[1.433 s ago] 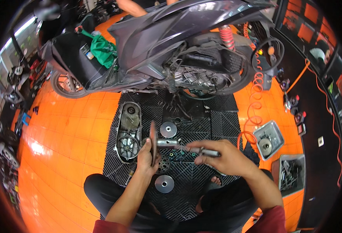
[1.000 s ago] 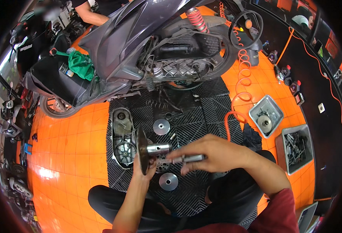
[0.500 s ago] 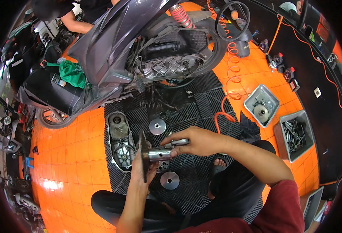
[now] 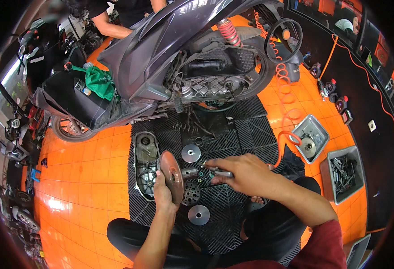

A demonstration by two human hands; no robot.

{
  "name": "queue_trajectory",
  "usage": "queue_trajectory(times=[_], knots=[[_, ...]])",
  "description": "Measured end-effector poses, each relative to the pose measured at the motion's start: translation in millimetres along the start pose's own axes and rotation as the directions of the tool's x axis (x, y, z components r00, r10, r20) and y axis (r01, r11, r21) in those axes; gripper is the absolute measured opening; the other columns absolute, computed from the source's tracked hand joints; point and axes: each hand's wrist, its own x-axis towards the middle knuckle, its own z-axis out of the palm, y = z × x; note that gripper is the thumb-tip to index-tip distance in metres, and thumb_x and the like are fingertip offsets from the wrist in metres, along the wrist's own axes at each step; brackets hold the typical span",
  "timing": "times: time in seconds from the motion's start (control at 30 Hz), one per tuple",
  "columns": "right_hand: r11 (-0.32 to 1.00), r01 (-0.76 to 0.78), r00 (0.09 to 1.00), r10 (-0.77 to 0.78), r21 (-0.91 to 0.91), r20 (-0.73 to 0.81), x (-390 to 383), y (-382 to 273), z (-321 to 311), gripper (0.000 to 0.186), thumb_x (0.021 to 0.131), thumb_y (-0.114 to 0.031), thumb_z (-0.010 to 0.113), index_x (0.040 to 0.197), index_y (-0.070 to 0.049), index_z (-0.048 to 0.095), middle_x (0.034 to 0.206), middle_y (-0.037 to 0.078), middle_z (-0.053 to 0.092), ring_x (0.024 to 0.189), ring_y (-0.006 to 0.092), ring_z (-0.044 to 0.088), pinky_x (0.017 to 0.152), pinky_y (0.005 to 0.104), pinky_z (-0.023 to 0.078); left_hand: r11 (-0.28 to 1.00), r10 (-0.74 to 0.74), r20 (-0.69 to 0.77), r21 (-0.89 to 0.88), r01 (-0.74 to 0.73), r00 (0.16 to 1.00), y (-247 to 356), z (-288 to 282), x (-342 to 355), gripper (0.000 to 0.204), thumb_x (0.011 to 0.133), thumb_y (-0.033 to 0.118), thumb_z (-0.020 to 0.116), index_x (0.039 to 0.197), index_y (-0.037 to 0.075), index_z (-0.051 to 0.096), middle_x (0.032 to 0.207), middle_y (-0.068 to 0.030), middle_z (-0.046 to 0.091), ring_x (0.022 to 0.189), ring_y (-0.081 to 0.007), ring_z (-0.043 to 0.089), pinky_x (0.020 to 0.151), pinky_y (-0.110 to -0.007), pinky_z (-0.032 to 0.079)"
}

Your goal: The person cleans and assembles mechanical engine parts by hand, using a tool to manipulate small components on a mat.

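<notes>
My left hand (image 4: 163, 193) grips the rim of a metal pulley disc (image 4: 172, 177) with a tubular hub pointing right; the disc stands on edge. In my right hand (image 4: 247, 173) is a silver air blow gun (image 4: 223, 173), apart from the hub; an orange coiled hose (image 4: 284, 101) runs up behind that hand. On the mat beneath lie a shiny round plate (image 4: 191, 154), another plate (image 4: 199, 215) and a perforated round part (image 4: 191, 193), partly hidden by the disc. A long metal casing cover (image 4: 145, 145) rests left of the disc.
Ahead stands a grey scooter (image 4: 138, 67) with its side casing exposed. A co-worker's arm (image 4: 111, 28) reaches behind it. To the right are a tray with a round part (image 4: 324, 127) and a grey bin of tools (image 4: 361, 179). A black ribbed mat (image 4: 246, 130) covers orange tiles.
My left hand has turned the disc so its broad face shows. My right hand has moved right, away from the hub. The whole view has shifted slightly.
</notes>
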Motion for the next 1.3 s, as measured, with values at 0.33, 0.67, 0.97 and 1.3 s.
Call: queue_trajectory(times=[0.33, 0.67, 0.97, 1.3], knots=[[0.984, 0.076, 0.978, -0.105, 0.161, 0.179, -4, 21, -10, 0.043, 0.093, -0.041, 0.073, 0.127, -0.015, 0.070, 0.103, 0.012, 0.077, 0.096, 0.0350, 0.074, 0.084, 0.0444, 0.057, 0.996, -0.088, -0.117, 0.024, 0.091, 0.989, -1, 19, -8, 0.036, 0.111, 0.039, 0.048, 0.117, 0.006, 0.061, 0.093, -0.0058, 0.062, 0.072, -0.0156, 0.055, 0.060, -0.030, 0.044], [0.952, 0.063, 0.991, -0.094, 0.301, 0.090, -5, 12, -21, 0.043, 0.094, -0.040, 0.073, 0.126, -0.013, 0.070, 0.099, 0.014, 0.077, 0.093, 0.0370, 0.073, 0.082, 0.0465, 0.056, 0.889, -0.251, 0.125, -0.362, 0.280, 0.960, 2, -19, 11, 0.018, 0.103, 0.020, 0.055, 0.104, 0.004, 0.063, 0.073, -0.0071, 0.059, 0.050, -0.0112, 0.046, 0.038, -0.022, 0.031], [0.968, 0.100, 0.983, -0.132, 0.231, 0.126, -3, 16, -15, 0.042, 0.094, -0.039, 0.073, 0.128, -0.014, 0.070, 0.098, 0.016, 0.077, 0.091, 0.0375, 0.073, 0.082, 0.0453, 0.056, 0.852, -0.214, 0.189, -0.443, 0.278, 0.958, 13, -23, 15, 0.018, 0.102, 0.023, 0.059, 0.095, 0.007, 0.060, 0.072, -0.0031, 0.054, 0.050, -0.0087, 0.047, 0.036, -0.021, 0.031], [0.871, 0.196, 0.948, -0.286, 0.450, 0.141, 1, 17, 6, 0.046, 0.096, -0.039, 0.071, 0.133, -0.012, 0.067, 0.103, 0.017, 0.076, 0.095, 0.0397, 0.072, 0.085, 0.0457, 0.055, 0.797, -0.290, 0.220, -0.482, 0.362, 0.931, 10, -25, 12, 0.020, 0.102, 0.024, 0.057, 0.095, 0.005, 0.059, 0.070, -0.0046, 0.054, 0.050, -0.0110, 0.047, 0.037, -0.023, 0.031]])
